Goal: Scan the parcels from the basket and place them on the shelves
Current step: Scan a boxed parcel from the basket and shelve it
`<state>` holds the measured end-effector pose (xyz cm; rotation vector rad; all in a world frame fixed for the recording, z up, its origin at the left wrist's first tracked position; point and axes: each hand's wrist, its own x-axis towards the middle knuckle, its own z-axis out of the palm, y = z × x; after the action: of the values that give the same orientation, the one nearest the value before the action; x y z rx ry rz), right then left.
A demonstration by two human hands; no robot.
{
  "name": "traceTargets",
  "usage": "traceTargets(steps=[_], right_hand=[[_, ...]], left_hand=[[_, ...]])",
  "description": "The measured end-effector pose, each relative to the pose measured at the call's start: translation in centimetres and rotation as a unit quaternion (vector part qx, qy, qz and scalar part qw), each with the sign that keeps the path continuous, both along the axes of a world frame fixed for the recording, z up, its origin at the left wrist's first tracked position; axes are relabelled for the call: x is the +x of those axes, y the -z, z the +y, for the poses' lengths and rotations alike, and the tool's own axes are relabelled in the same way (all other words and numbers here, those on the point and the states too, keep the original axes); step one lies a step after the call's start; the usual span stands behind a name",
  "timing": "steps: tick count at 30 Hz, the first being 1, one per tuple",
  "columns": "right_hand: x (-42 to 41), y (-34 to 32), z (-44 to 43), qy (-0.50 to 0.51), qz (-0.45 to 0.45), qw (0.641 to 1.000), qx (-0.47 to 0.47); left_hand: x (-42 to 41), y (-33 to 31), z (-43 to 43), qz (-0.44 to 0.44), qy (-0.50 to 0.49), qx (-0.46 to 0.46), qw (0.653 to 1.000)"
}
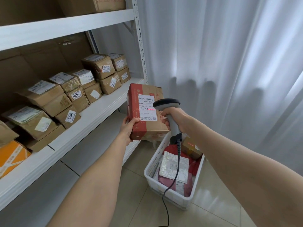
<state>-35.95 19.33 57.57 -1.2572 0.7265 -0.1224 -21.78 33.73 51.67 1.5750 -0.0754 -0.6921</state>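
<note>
L arm (98,164) & R arm (229,154) are extended fwd.
L hand (129,128) is clasped on parcel (144,128) corner; R hand (176,119) is wrapped round scanner (166,104) grip.

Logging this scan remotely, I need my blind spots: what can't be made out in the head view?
Head view only:
Label on the held parcel: fine print too small; scanner covers its right edge.
Left hand: fingers hidden behind the parcel.
Basket: lower parcels hidden under the silver mailer and scanner cable.
Top-shelf box: cut off by the upper edge.
Orange parcel: cut off by the left edge.
</note>
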Motion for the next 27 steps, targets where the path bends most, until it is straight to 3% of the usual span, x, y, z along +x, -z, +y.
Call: traceTargets(steps=[27], right_hand=[[0.8, -0.3, 0.8, -0.021, 0.029, 0.999, 0.013]], left_hand=[[1.3, 1.4, 0.7, 0.006, 0.011, 0.0, 1.0]])
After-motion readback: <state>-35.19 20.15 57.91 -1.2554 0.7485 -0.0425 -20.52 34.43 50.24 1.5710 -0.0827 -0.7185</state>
